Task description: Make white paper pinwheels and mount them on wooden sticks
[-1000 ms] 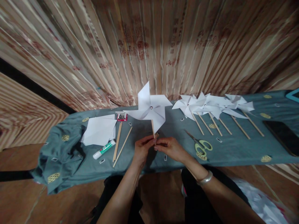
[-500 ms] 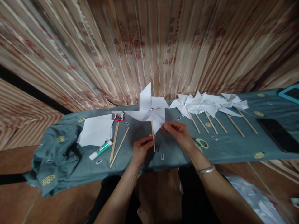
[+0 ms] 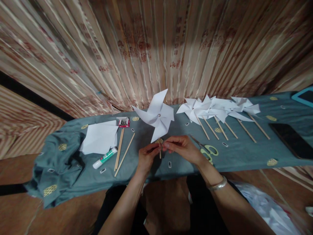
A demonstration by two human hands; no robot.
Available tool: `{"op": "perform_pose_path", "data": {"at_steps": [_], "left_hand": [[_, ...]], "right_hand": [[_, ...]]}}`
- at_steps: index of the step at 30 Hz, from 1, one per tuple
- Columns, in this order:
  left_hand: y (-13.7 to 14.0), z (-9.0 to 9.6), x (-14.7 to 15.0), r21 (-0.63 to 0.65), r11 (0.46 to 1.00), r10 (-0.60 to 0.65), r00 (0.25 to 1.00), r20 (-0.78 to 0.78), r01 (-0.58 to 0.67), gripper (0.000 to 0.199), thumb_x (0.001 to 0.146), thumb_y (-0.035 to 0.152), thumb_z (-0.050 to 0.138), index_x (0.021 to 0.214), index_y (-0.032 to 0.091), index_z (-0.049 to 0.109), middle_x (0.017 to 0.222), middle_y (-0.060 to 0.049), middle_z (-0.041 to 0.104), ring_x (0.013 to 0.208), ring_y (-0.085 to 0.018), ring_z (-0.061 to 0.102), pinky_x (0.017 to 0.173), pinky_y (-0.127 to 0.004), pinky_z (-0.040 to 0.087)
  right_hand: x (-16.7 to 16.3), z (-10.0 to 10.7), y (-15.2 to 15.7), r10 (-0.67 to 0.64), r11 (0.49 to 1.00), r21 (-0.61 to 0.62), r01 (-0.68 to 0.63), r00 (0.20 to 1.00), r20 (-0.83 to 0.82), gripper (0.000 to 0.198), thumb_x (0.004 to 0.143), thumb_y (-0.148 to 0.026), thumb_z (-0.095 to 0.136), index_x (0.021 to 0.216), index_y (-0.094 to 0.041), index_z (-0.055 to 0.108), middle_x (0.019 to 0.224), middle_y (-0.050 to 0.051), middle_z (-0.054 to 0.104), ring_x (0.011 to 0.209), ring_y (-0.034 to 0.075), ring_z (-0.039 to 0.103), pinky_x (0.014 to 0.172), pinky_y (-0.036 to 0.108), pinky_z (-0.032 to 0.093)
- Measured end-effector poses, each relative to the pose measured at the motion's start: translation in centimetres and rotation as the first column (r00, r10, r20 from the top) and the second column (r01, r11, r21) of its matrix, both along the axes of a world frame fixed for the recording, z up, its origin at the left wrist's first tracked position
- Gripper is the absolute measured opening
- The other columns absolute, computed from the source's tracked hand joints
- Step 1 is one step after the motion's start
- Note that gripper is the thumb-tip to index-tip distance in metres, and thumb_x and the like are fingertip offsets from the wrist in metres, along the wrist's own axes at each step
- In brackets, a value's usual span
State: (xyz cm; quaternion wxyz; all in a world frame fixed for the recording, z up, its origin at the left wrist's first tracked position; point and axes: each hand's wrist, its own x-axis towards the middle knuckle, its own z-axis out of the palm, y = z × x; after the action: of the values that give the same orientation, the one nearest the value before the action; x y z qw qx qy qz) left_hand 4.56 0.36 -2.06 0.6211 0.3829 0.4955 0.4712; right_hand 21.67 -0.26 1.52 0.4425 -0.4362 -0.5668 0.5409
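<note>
A white paper pinwheel (image 3: 156, 115) with a shiny pin at its centre stands upright over the table. My left hand (image 3: 148, 156) is closed round the lower part of its wooden stick. Just to the right, my right hand (image 3: 182, 147) has its fingertips pinched together at the same stick, below the paper blades; the exact contact is partly hidden. Beside the right wrist lie scissors (image 3: 207, 150) with light green handles. Left of the pinwheel, loose wooden sticks (image 3: 119, 150) rest near a small red and white box of pins (image 3: 124, 122).
Several white pinwheels (image 3: 220, 109) lie in an overlapping row at the back right. Paper sheets (image 3: 99, 137) and a glue stick (image 3: 105, 158) are on the left. A dark phone (image 3: 292, 140) lies at the right. Patterned curtains (image 3: 156, 49) hang behind the cloth-covered table (image 3: 181, 166).
The pinwheel's blades have turned about the pin. My right hand has moved down and left from a blade to the stick, uncovering more of the scissors. My left hand stays on the stick.
</note>
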Motion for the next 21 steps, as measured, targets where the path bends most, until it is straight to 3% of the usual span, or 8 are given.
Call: {"op": "perform_pose_path", "data": {"at_steps": [2,3,5,7,8,12,15,21], "left_hand": [[0.0,-0.2,-0.2,-0.015,1.0,0.017,1.0,0.0,-0.017,0.025,0.053,0.029,0.089,0.074,0.019,0.081,0.078,-0.006,0.078,0.075,-0.019,0.068,0.08,-0.032,0.051],[-0.1,-0.3,-0.3,-0.021,1.0,0.016,1.0,0.0,-0.016,0.026,0.052,0.03,0.089,0.074,0.019,0.081,0.078,-0.007,0.078,0.075,-0.019,0.068,0.08,-0.032,0.051],[-0.2,-0.3,-0.4,-0.025,1.0,-0.013,1.0,-0.005,0.013,0.027,0.051,0.03,0.09,0.073,0.019,0.081,0.078,-0.007,0.078,0.076,-0.02,0.069,0.079,-0.032,0.052],[-0.4,-0.3,-0.5,-0.022,0.998,-0.057,0.998,-0.019,0.057,0.026,0.051,0.031,0.09,0.072,0.019,0.081,0.078,-0.007,0.078,0.076,-0.02,0.068,0.078,-0.032,0.052],[-0.5,-0.2,-0.5,-0.018,0.997,-0.08,0.996,-0.028,0.08,0.025,0.052,0.031,0.09,0.072,0.019,0.081,0.078,-0.007,0.078,0.075,-0.02,0.068,0.077,-0.032,0.052],[-0.7,-0.1,-0.5,-0.006,0.99,-0.143,0.989,-0.042,0.143,0.023,0.054,0.031,0.088,0.072,0.02,0.081,0.08,-0.007,0.078,0.076,-0.02,0.069,0.077,-0.032,0.052],[-0.6,-0.2,-0.5,-0.013,0.991,-0.133,0.991,-0.034,0.132,0.023,0.053,0.031,0.089,0.071,0.02,0.081,0.078,-0.007,0.078,0.074,-0.02,0.069,0.076,-0.032,0.052],[-0.4,-0.3,-0.5,-0.007,0.995,-0.104,0.994,-0.043,0.104,0.024,0.052,0.032,0.089,0.071,0.02,0.081,0.079,-0.006,0.078,0.076,-0.021,0.069,0.078,-0.033,0.053]], "right_hand": [[1.3,0.0,0.2,-0.179,0.983,0.044,0.178,0.984,0.012,0.032,0.081,-0.052,0.07,0.078,-0.021,0.075,0.074,0.003,0.074,0.062,0.013,0.06,0.06,0.027,0.051],[2.1,-0.1,0.5,-0.307,0.95,0.074,0.305,0.952,0.014,0.031,0.081,-0.051,0.07,0.079,-0.02,0.074,0.076,0.004,0.074,0.062,0.014,0.06,0.061,0.028,0.052],[3.6,-0.6,1.2,-0.545,0.829,0.148,0.539,0.838,0.006,0.029,0.078,-0.048,0.073,0.086,-0.021,0.074,0.084,0.006,0.076,0.07,0.016,0.064,0.066,0.031,0.053],[4.7,-1.0,2.0,-0.636,0.753,0.226,0.618,0.771,0.012,0.032,0.077,-0.044,0.074,0.099,-0.021,0.073,0.101,0.009,0.076,0.083,0.02,0.067,0.076,0.035,0.054],[5.1,-1.2,2.2,-0.646,0.741,0.256,0.62,0.763,0.02,0.035,0.077,-0.043,0.073,0.104,-0.021,0.072,0.107,0.01,0.075,0.09,0.021,0.068,0.081,0.037,0.054],[5.4,-1.5,2.6,-0.579,0.794,0.243,0.557,0.815,0.022,0.035,0.078,-0.042,0.072,0.107,-0.022,0.07,0.106,0.008,0.075,0.097,0.022,0.069,0.087,0.038,0.053],[5.0,-1.4,2.5,-0.542,0.828,0.17,0.535,0.84,-0.007,0.031,0.077,-0.045,0.071,0.097,-0.021,0.072,0.089,0.005,0.076,0.085,0.02,0.069,0.077,0.035,0.055],[4.2,-1.2,2.3,-0.538,0.837,0.114,0.536,0.843,-0.006,0.031,0.068,-0.048,0.078,0.079,-0.02,0.073,0.067,0.001,0.069,0.059,0.014,0.058,0.058,0.029,0.047]]}}
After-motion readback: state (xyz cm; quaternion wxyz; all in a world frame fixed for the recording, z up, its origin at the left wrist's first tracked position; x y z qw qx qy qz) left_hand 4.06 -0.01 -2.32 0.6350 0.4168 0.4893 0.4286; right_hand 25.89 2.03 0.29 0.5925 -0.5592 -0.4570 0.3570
